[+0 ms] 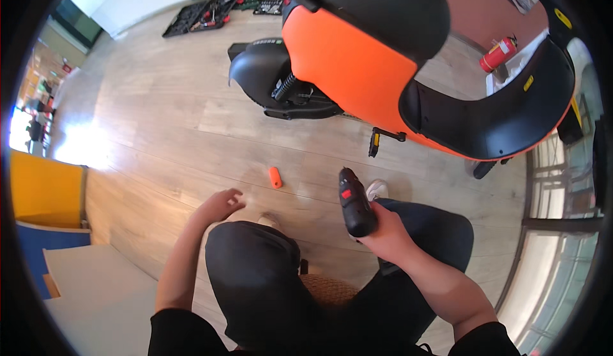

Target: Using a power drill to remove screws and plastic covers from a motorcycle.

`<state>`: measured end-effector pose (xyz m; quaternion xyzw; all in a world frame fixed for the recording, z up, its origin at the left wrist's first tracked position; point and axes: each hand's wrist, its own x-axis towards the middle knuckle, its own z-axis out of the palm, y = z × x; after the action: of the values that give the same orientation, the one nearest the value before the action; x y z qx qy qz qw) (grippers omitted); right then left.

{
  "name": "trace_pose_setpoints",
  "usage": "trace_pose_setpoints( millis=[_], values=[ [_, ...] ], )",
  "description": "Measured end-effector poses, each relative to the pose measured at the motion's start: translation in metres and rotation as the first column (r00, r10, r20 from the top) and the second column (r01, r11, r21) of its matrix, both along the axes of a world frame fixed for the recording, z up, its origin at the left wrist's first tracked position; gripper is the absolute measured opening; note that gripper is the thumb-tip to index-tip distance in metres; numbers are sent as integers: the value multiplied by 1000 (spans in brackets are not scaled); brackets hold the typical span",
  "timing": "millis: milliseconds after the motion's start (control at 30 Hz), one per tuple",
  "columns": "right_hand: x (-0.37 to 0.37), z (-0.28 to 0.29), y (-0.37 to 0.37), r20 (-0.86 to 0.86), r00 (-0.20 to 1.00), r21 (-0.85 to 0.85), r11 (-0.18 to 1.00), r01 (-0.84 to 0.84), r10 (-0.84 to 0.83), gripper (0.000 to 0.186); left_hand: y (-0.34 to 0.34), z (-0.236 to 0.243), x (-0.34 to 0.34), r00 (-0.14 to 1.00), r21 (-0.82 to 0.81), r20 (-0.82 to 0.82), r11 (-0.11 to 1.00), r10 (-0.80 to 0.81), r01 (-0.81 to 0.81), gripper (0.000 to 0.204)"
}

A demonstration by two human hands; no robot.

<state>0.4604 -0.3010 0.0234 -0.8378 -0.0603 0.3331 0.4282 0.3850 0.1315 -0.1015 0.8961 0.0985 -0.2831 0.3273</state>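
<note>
My right hand (382,229) is wrapped round the grip of a black cordless drill (355,204) with a red part on its body. The drill is held above my right knee, its front end facing away from me toward the scooter. Beside my left knee, my left hand (221,204) hangs in the air with its fingers apart and nothing in them. A small orange oblong piece (275,177) lies on the floor just beyond that hand, not touched. In front of me stands an orange and black electric scooter (348,62), with a pedal (375,144) on the near side.
Tool cases (203,16) lie spread by the far wall. A red fire extinguisher (499,54) stands behind the scooter at the right. Yellow, blue and grey panels (48,190) are at my left. A window frame (562,225) edges the right side. I sit on a woven seat (329,290).
</note>
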Motion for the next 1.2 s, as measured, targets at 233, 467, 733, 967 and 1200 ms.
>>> trace_pose_setpoints(
  millis=[233,467,733,967,1200],
  values=[
    [-1,30,53,1,1000,365,931,15,-16,31,-108,220,-112,807,377,570,823,155,-425,52],
    [-14,39,90,-278,956,390,921,23,94,25,-158,130,-188,804,135,501,888,321,-439,66],
    [-11,-5,63,-335,941,371,925,80,53,24,-154,234,-145,818,477,572,837,-64,-268,60],
    [-9,4,4,-418,903,329,910,252,-99,21,14,127,6,923,-95,344,984,172,-148,32],
    [-3,1,-7,-387,894,24,966,257,-228,17,3,-163,73,647,557,57,562,-760,612,59]
  ],
)
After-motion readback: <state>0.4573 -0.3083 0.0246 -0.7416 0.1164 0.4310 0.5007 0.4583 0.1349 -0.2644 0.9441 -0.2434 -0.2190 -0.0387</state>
